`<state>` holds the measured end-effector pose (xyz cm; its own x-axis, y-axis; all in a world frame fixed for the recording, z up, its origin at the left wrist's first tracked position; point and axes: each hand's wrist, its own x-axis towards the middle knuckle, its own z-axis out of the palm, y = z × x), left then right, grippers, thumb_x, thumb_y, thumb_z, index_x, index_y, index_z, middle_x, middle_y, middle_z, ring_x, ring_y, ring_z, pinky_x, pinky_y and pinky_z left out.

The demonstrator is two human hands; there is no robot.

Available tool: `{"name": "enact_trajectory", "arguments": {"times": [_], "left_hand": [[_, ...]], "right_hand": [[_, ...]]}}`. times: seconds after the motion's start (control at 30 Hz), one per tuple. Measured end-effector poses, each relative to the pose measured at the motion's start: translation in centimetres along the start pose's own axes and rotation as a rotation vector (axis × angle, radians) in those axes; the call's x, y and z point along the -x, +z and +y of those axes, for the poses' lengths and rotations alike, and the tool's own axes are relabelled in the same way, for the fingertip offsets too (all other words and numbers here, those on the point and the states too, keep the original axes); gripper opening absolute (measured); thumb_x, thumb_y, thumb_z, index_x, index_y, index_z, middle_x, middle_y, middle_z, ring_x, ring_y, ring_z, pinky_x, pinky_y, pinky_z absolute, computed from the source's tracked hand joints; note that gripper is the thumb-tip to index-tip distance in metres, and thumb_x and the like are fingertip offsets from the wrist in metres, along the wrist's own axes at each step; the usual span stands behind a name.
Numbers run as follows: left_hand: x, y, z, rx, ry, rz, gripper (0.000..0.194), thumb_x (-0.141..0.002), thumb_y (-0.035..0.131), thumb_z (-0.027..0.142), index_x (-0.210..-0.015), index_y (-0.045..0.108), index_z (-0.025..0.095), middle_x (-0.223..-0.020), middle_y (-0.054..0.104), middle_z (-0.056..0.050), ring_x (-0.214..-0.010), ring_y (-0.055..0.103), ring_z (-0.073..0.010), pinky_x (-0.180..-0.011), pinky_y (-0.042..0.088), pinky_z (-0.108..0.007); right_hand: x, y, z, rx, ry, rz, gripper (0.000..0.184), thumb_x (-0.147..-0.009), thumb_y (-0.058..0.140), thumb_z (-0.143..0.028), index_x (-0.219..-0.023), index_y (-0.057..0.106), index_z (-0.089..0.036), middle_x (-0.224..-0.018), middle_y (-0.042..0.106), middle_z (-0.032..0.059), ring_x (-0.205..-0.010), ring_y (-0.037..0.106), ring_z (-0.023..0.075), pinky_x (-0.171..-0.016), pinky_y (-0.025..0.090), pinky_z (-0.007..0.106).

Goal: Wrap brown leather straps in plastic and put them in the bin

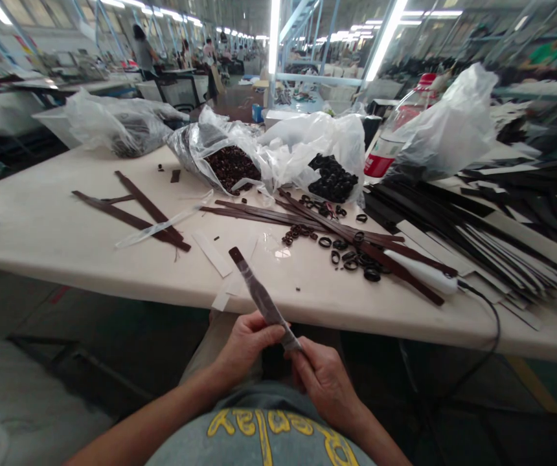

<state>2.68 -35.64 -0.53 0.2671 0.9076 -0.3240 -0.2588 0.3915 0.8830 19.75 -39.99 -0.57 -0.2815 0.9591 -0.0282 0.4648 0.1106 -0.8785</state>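
A brown strap (258, 291), partly covered in what looks like clear film, slants up from my two hands over the table's front edge. My left hand (252, 340) pinches it along its lower part, thumb on top. Close beside, my right hand (317, 369) is closed round the strap's near end, which its fingers partly hide. Past the strap's far tip, small dark loops (300, 233) and black loops (351, 259) lie among long brown straps (327, 226). Two more brown straps (149, 204) rest at the left with a clear plastic strip (162, 226) across them.
Plastic bags hold small brown pieces (232, 168) and black pieces (334, 178). A red-capped bottle (380, 155) stands behind a pile of black strips (492, 233). A white corded tool (421, 272) lies at the right, its cable (495, 323) hanging over the table edge. People (143, 52) are far behind.
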Motion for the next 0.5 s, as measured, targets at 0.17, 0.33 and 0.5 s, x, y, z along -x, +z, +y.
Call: {"name": "enact_trajectory", "arguments": {"times": [0.17, 0.33, 0.5], "left_hand": [[-0.1, 0.0, 0.5, -0.034, 0.046, -0.029, 0.022, -0.065, 0.083, 0.031, -0.081, 0.079, 0.016, -0.079, 0.073, -0.006, -0.075, 0.064, -0.0196, -0.071, 0.051, -0.029], [-0.6, -0.9, 1.4, -0.039, 0.108, 0.125, 0.027, -0.074, 0.076, 0.038, -0.091, 0.081, 0.018, -0.101, 0.076, -0.009, -0.098, 0.065, -0.0245, -0.086, 0.05, -0.031], [0.1, 0.3, 0.5, -0.051, 0.011, -0.068, 0.029, -0.068, 0.082, 0.035, -0.089, 0.081, 0.016, -0.096, 0.076, -0.01, -0.086, 0.067, -0.0235, -0.08, 0.054, -0.033]], "right_hand": [[-0.5, 0.0, -0.1, 0.0, -0.029, 0.015, 0.036, -0.102, 0.039, -0.038, -0.076, 0.056, -0.019, -0.061, 0.056, -0.0011, -0.054, 0.054, 0.0122, -0.055, 0.038, 0.023], [-0.7, 0.2, 0.3, 0.0, -0.028, -0.014, 0.034, -0.102, 0.04, -0.036, -0.081, 0.059, -0.018, -0.06, 0.056, -0.0018, -0.053, 0.053, 0.0118, -0.054, 0.037, 0.022], [-1.3, 0.0, -0.1, -0.04, -0.048, -0.007, 0.036, -0.103, 0.038, -0.04, -0.083, 0.059, -0.018, -0.061, 0.057, -0.0014, -0.053, 0.053, 0.0119, -0.054, 0.038, 0.023]]}}
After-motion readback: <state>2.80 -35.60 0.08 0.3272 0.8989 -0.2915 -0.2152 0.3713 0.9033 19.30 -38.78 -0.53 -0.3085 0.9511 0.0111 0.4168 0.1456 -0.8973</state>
